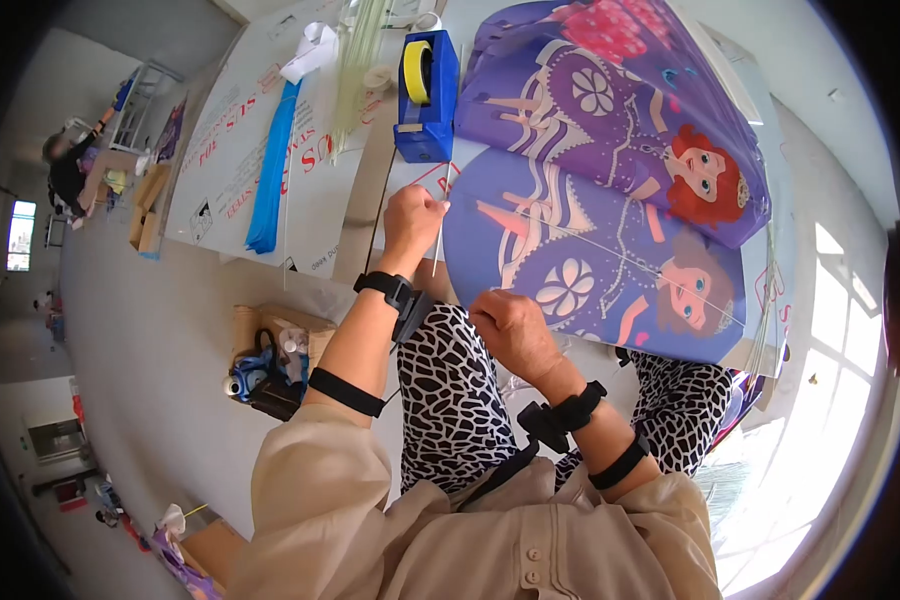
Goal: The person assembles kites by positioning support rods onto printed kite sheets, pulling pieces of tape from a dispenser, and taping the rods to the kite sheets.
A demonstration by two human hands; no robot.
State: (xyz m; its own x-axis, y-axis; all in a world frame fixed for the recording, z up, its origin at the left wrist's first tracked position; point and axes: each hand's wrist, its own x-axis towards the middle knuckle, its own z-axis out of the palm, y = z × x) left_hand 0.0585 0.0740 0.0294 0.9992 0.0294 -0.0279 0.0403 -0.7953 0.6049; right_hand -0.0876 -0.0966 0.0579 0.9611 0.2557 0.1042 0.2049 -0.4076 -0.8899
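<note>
My left hand (415,222) is closed in a pinch on a thin white rod (436,252) at the table's near edge. Below and to its right, my right hand (515,328) is curled shut beside the lower left edge of a purple printed sheet (610,270) with a cartoon princess. Whatever its fingers hold, if anything, is hidden. A second thin rod (625,256) lies slantwise across that sheet. Behind it, another purple princess sheet (570,110) curves upward. Just beyond my left hand stands a blue tape dispenser (427,140) with a yellow roll (413,72).
Blue strips (275,165) and a bundle of thin pale rods (355,80) lie on the white board (230,150) at left. An open cardboard box (315,340) with a dark bag sits on the floor. Another person (70,175) is far left.
</note>
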